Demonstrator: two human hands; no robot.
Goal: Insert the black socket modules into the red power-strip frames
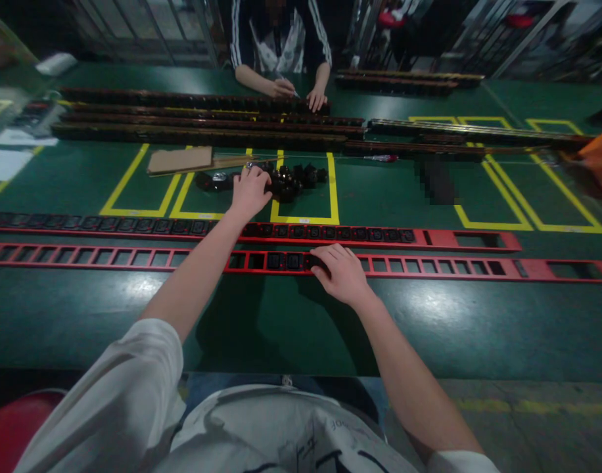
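Over a loose pile of black power sockets (294,182), my left hand (252,192) reaches down with curled fingers. Its fingertips are hidden among the parts, so what they grip is unclear. My right hand (341,270) rests on the nearer red strip frame (399,265), thumb and fingers closed round a black socket (317,261) at one of its openings. Just left of that hand, two black sockets (284,261) sit side by side in the frame. Most other openings of this frame show the green table through them.
Behind it lies a second red strip (446,239), filled with black sockets along most of its length. A cardboard piece (180,159) and a screwdriver (381,158) lie farther back. Long dark strips (197,121) cross the table before a co-worker (281,49), who holds a pen.
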